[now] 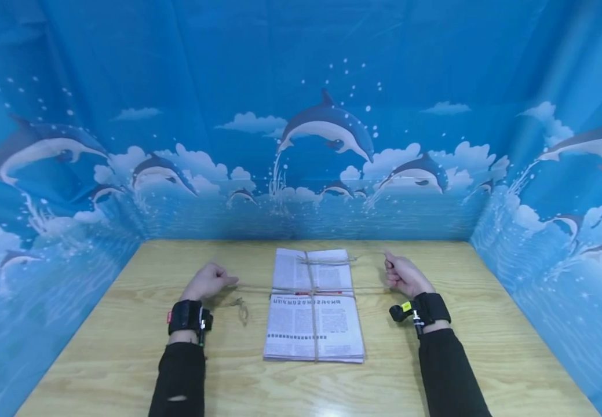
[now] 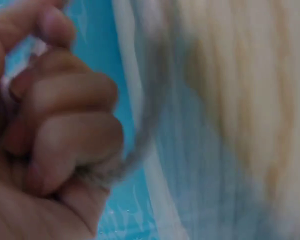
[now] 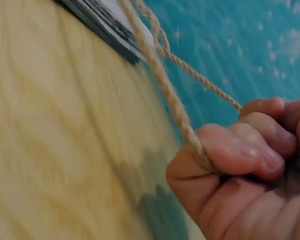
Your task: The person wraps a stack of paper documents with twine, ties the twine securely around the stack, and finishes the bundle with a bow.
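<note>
A stack of newspapers [image 1: 290, 322] lies on the table with twine [image 1: 314, 336] wrapped lengthwise and crosswise around it. The crossing sits in the upper half of the stack. To its left, my left hand [image 1: 209, 282] grips one end of the twine in curled fingers; a strand [image 2: 151, 107] leaves the fist in the blurred left wrist view. Out to the right, my right hand [image 1: 406, 277] holds the other end, with a strand [image 3: 172, 105] emerging by the little finger and another toward the thumb side. Both stretches run nearly straight from stack to fists.
A loose looped tail of twine [image 1: 242, 313] hangs by the left hand. More twine ends [image 1: 332, 262] lie over the stack's far edge. The wooden table [image 1: 113, 347] meets a blue dolphin-print curtain [image 1: 227, 214] at the back and sides.
</note>
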Tool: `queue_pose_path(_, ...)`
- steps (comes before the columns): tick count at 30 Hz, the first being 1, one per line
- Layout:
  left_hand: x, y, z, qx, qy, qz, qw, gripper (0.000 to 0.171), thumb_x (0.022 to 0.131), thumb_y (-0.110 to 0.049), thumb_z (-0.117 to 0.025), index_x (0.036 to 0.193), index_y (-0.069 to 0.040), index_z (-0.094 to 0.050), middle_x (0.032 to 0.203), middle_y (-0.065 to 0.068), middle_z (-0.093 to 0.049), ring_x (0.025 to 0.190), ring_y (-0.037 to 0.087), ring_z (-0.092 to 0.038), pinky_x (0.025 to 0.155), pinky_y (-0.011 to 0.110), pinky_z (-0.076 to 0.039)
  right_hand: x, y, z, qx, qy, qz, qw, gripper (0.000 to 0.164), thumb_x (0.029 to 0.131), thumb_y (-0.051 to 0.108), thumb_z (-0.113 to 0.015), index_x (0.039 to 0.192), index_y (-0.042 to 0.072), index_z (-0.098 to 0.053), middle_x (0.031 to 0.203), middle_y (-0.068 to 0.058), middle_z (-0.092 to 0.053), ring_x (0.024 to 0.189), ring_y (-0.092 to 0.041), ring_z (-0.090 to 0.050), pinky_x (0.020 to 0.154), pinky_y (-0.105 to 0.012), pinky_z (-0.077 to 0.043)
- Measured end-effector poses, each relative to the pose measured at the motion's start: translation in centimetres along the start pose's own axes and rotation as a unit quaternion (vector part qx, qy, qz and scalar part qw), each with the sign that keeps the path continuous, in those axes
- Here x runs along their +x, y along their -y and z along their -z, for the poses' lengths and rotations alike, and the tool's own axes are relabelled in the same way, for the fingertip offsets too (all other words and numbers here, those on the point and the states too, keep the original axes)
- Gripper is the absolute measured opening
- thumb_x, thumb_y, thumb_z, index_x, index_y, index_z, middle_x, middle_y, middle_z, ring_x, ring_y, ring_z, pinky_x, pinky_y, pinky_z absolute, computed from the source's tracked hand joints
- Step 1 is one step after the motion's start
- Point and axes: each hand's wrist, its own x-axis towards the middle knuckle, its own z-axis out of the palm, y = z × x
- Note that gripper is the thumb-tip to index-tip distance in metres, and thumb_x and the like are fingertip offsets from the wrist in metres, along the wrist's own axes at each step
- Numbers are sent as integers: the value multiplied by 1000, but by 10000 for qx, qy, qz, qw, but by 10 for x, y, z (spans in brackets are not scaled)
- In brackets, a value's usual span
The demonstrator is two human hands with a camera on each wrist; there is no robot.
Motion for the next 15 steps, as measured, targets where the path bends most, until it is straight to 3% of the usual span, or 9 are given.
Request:
queue_pose_path(8, -7, 6, 10, 105, 6, 670, 9977, 47, 97, -22, -59, 55, -15, -39, 53, -5, -30, 48, 13, -29, 51, 26, -31, 0, -7, 9, -723, -489, -180, 9960, 40, 107, 38, -32, 83, 8, -42, 63, 6, -31, 52, -7, -32, 56, -23, -37)
queue_pose_path(15, -11, 12, 12, -112, 144, 1035, 9945, 50, 92, -27, -67, 54, -16, -37, 51, -6, -28, 45, 11, -27, 48, 25, -28, -4, -9, 11, -927, -618, -177, 9936, 39, 108, 36, -31, 87, 6, -42, 62, 6, -31, 53, -8, -33, 57, -24, -41)
